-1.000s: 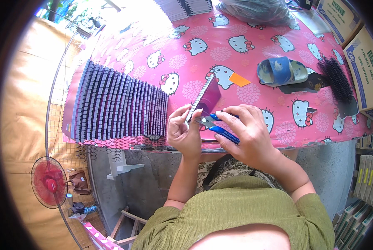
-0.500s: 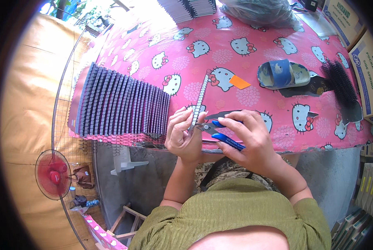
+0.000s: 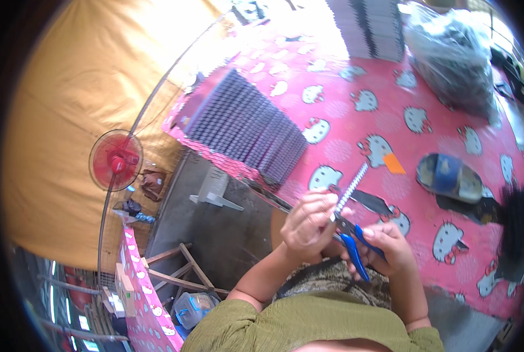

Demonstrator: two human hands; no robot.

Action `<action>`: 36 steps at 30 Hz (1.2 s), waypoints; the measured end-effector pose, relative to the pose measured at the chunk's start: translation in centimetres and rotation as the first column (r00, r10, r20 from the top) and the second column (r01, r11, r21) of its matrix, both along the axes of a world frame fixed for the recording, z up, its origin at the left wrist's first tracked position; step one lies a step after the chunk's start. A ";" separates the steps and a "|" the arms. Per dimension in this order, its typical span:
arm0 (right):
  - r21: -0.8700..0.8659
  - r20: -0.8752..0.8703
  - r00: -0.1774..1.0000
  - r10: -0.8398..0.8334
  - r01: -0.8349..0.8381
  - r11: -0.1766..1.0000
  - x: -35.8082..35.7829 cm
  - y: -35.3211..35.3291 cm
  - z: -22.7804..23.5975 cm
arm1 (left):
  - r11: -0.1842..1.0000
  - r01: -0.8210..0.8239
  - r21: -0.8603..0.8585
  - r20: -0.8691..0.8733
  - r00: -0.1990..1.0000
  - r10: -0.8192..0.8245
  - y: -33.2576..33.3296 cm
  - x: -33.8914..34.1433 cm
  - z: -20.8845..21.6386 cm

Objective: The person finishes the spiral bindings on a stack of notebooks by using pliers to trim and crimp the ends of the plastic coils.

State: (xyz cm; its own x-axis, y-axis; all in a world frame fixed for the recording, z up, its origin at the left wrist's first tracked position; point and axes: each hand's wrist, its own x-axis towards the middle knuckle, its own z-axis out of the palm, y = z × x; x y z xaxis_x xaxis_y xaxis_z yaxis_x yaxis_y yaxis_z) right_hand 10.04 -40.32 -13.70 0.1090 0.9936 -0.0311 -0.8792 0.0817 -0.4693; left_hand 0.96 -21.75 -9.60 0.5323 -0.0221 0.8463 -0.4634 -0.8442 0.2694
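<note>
My left hand [image 3: 309,226] is closed on a thin spiral-bound notepad [image 3: 351,189], held with its coiled spine facing up and slanting away over the table's near edge. In my right hand [image 3: 390,242] is a pair of blue-handled wire cutters [image 3: 353,257]. Their handles are spread apart, and the metal jaws are at the near end of the spine, beside my left fingers. Whether the jaws touch the wire I cannot tell. To the left stands a long row of dark-coiled spiral notepads [image 3: 247,129] packed spine up.
On the pink patterned tablecloth [image 3: 385,120] are an orange paper piece [image 3: 394,163], a blue sandal [image 3: 449,178] and a heap of black coils [image 3: 513,229]. A filled plastic bag [image 3: 449,64] and stacked books [image 3: 372,29] stand farther back. A red fan [image 3: 116,161] is left.
The view has turned left, so the table sits farther right. My right hand has rotated, and the cutters' handles now point more downward. Both hands keep their holds.
</note>
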 end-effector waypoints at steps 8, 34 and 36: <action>0.278 0.918 0.124 -0.376 0.477 0.834 -1.7 2.3 6.3 | 0.965 -0.122 -0.231 -0.375 0.927 0.028 4.6 -4.2 6.9; 0.566 0.817 -0.537 -0.210 0.679 0.468 5.8 26.3 18.3 | 0.544 -0.183 -0.819 0.053 0.920 0.389 21.1 2.9 12.7; 0.438 0.895 -0.395 -0.206 0.699 0.565 6.1 26.2 18.9 | 0.490 -0.239 -0.839 0.008 0.893 0.450 21.3 3.1 12.6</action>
State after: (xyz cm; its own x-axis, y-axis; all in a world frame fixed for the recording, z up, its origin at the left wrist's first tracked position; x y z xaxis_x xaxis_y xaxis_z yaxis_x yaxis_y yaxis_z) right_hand 16.09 -14.08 5.23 0.6700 0.5139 0.5357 0.6843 -0.1481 -0.7140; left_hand 4.10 -0.42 2.95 0.1584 0.8608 0.4837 -0.3147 -0.4203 0.8511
